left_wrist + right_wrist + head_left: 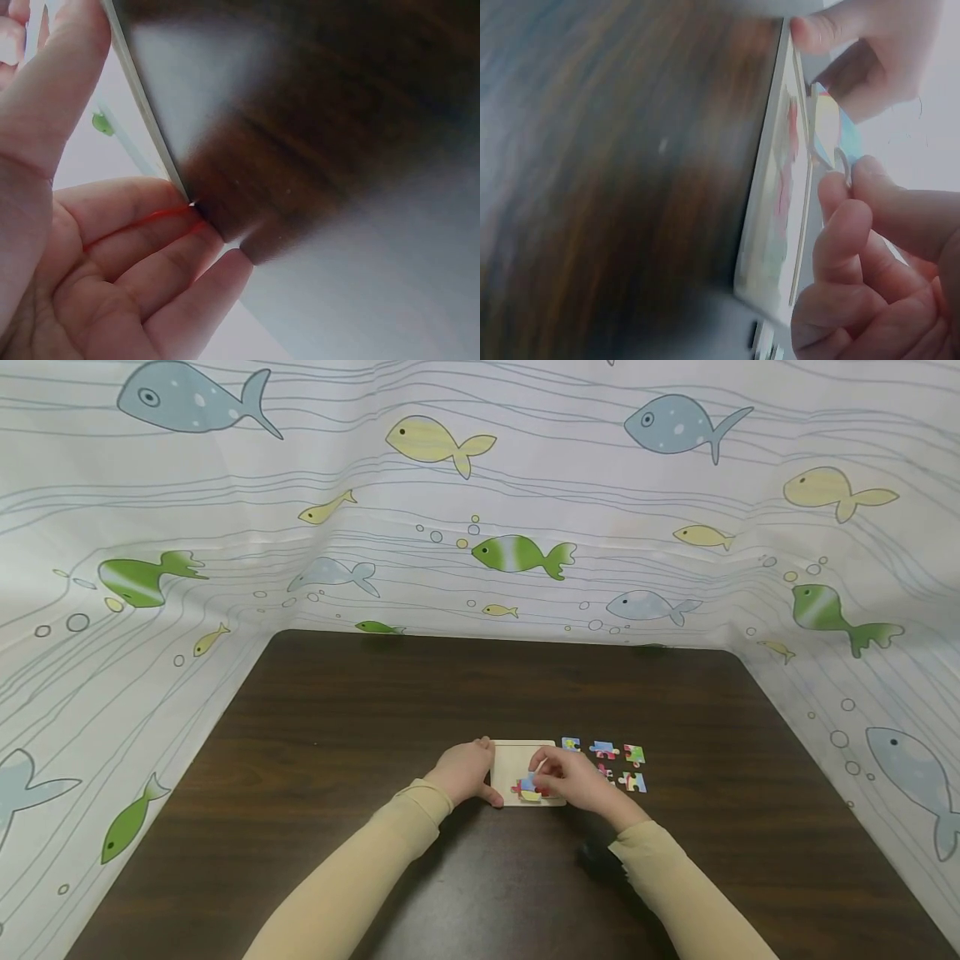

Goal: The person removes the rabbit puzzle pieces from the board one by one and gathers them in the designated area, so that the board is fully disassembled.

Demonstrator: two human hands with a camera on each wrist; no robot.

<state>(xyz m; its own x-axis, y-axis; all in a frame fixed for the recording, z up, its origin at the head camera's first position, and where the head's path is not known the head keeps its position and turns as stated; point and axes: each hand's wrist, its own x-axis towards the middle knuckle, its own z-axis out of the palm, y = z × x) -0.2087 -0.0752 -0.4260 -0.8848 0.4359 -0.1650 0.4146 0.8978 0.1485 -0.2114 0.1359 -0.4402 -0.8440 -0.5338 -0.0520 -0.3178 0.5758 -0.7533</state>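
A shallow pale wooden puzzle tray (506, 760) lies on the table, its bottom area partly hidden by the right hand. My left hand (462, 770) grips the tray's left side, thumb at the near corner and fingers at the far corner. Over the tray, my right hand (573, 778) pinches a jigsaw piece (828, 124) between thumb and index finger. The piece is tilted and shows yellow, red and blue. Colored printing on the tray (784, 180) shows beneath it in the right wrist view, too blurred to read.
Several loose jigsaw pieces (633, 755) lie right of the tray, some partly behind the right hand. A dark wooden table (360, 718) spreads around. A white fish-print curtain (420, 527) borders its back and sides.
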